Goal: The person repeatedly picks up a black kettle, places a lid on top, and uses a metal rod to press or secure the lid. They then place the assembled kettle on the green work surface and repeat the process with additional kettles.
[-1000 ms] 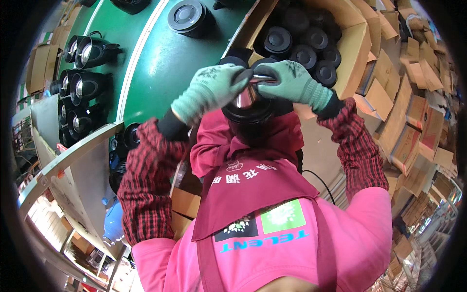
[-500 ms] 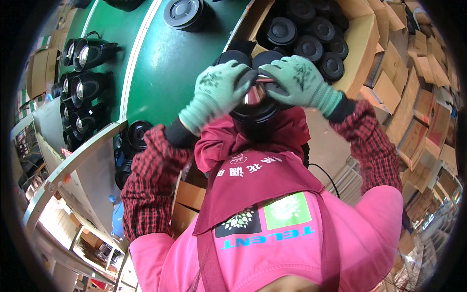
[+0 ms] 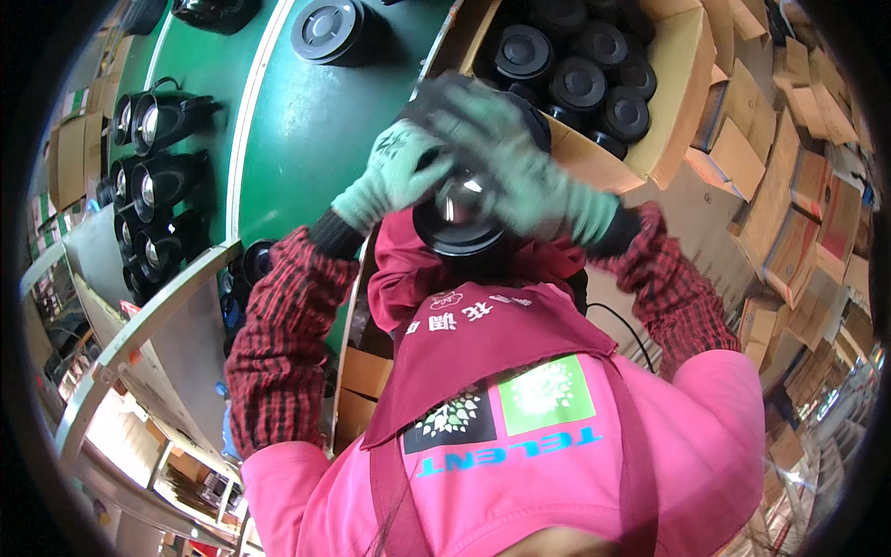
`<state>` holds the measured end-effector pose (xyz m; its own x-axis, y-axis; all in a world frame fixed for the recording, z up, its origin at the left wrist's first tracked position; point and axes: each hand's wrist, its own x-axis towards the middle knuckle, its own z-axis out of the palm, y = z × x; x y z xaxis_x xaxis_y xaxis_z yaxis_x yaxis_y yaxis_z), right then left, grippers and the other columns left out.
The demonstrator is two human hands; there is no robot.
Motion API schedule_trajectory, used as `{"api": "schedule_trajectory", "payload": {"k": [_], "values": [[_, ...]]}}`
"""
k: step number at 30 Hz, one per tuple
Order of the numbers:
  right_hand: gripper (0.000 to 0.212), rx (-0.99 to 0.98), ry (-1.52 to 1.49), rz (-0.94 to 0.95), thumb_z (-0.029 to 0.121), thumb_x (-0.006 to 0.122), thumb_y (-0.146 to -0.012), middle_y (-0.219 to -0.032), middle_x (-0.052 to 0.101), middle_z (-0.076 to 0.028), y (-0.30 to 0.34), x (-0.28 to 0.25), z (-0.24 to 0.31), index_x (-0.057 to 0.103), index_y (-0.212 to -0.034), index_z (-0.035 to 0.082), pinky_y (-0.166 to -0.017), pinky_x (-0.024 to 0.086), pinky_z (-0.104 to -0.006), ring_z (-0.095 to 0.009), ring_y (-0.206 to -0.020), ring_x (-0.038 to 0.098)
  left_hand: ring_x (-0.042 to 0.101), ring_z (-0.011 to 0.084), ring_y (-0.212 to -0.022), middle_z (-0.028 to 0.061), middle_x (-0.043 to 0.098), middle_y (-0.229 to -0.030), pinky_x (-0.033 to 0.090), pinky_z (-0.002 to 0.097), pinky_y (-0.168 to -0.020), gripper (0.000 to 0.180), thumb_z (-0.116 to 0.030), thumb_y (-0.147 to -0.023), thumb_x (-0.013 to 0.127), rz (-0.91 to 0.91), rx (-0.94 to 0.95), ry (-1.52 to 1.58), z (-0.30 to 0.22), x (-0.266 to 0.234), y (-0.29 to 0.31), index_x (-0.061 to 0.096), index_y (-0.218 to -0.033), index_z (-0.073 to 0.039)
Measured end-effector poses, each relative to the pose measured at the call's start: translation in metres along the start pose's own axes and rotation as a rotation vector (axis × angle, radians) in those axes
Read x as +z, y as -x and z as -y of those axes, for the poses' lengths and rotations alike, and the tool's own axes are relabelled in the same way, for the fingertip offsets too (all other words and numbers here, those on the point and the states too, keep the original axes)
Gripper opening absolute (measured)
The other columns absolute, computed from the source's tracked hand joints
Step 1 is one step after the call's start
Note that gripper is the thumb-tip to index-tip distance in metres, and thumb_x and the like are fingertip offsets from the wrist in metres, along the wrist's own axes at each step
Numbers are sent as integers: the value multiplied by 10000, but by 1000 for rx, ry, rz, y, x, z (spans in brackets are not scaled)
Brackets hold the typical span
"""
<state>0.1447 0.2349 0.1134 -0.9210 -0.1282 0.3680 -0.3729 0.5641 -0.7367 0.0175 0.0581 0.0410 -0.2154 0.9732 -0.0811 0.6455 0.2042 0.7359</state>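
Close to my lap is a black round lamp housing (image 3: 457, 243) with a shiny, mirror-like inside. My left hand (image 3: 394, 172), in a pale green glove with dark fingers, grips its far left edge with the thumb along the rim. Smeared by motion, my right hand (image 3: 529, 181) in a matching glove reaches across the housing's right and far side. Its fingers are blurred over those of the left hand, and whether they grip anything does not show. The far part of the housing is hidden behind both gloves.
A green worktable (image 3: 297, 139) extends ahead and left. Several black lamps with bright reflectors (image 3: 158, 186) line its left side, and a black round unit (image 3: 327, 32) stands farther off. An open carton (image 3: 682, 121) of black round units is at the far right, beside stacked cardboard (image 3: 789, 223).
My right hand has swung from the housing's right edge across toward the left hand. The left hand has shifted slightly left, and the housing has moved a little nearer and left.
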Motion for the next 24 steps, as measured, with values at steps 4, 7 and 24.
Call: {"api": "schedule_trajectory", "payload": {"k": [4,7,24], "values": [[712,25,-61,29,553,529,-970,-1589,327,-215,-21,51,70,406,-1529,129,-1215,184,-569,-418,-1481,275,516,350,-1284,152,600,-1321,365,456,-1111,426,-197,-910,636,-468,168,278,14,41,-55,600,-1311,-57],[709,108,-596,-124,492,576,-974,-1562,379,-198,-15,38,23,387,-1543,115,-1204,255,-514,-363,-1449,350,473,372,-1298,176,547,-1344,337,476,-1120,524,-188,-911,623,-665,-37,127,8,42,-67,508,-1406,-61],[309,-11,308,334,338,494,-980,-1014,715,-148,-45,128,-81,714,-1000,123,-915,501,-466,-316,-1015,655,675,211,-972,53,709,-1111,551,359,-813,410,-339,-890,688,208,-1103,552,-83,-21,28,662,-1221,-98]]}}
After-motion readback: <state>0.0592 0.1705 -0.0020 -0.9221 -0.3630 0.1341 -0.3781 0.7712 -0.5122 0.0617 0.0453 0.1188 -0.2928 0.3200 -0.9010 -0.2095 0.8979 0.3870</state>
